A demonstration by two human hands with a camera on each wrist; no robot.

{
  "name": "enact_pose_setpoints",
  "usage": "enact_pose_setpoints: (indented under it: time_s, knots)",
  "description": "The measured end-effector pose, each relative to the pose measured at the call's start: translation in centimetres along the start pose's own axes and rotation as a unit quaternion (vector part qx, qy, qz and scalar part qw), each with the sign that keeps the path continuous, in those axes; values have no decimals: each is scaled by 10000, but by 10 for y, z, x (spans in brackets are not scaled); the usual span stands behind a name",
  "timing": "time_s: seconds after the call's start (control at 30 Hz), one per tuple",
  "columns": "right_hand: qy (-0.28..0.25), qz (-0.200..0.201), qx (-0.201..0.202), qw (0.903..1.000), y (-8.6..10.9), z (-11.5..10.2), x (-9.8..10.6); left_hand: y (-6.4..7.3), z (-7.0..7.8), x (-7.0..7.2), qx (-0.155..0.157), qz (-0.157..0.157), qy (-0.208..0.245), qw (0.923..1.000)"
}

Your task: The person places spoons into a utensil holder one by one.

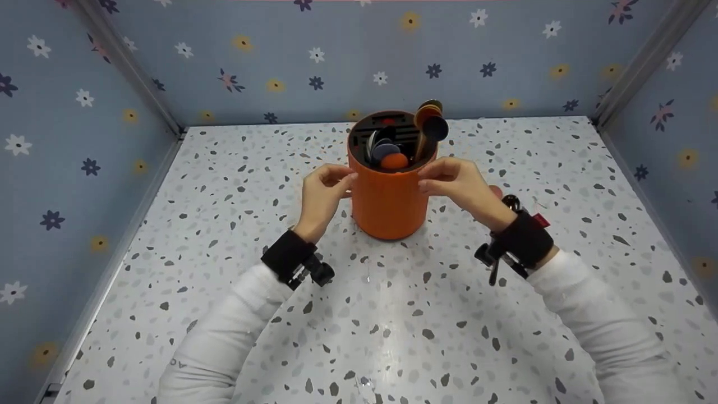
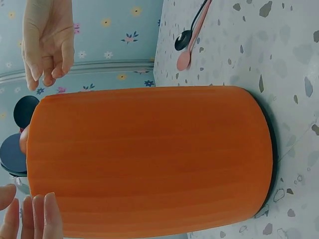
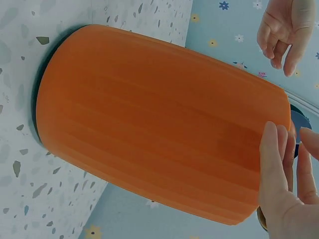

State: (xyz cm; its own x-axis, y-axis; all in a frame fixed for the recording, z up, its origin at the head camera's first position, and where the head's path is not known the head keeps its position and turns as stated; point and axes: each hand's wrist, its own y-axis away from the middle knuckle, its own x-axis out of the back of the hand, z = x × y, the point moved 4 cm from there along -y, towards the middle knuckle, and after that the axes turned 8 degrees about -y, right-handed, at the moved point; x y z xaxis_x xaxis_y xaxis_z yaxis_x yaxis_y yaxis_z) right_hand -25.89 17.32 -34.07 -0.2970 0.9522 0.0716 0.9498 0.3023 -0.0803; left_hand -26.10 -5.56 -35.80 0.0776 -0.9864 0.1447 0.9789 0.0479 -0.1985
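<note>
An orange cylindrical utensil holder (image 1: 389, 205) stands upright on the table, with a dark slotted insert at its top. Several utensils poke out of it, including a dark spoon (image 1: 435, 128) leaning at the right and a rounded orange head (image 1: 395, 161) at the front. My left hand (image 1: 325, 193) is at the holder's left side near the rim, fingers fairly straight. On the opposite side, my right hand (image 1: 457, 182) has its fingertips at the wall just below the rim. Neither hand is curled round anything; whether the fingertips touch the holder is hard to tell.
Right of the holder, a pink spoon (image 2: 184, 60) and a black spoon (image 2: 183, 40) lie on the speckled table (image 1: 387, 314), partly hidden by my right wrist in the head view. Blue flowered panels (image 1: 336, 62) enclose the back and both sides.
</note>
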Motion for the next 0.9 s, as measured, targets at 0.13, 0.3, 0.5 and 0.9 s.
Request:
enact_pose_setpoints:
  time_s: [0.13,0.3,0.5,0.9]
  knots:
    - [-93,-58,-66,9999,4,9,4,7,-8,-4,165,-124,32,9998]
    - [-74,-9,-278,9996,10,20,16,15,-17,-9,361,-217,23,9991]
    - [-73,229,-475,9986,16,35,37,21,-27,-18,567,-441,289,9970]
    - [-514,769,-845,9921,19,79,89,30,-45,-39,1048,-856,534,9894]
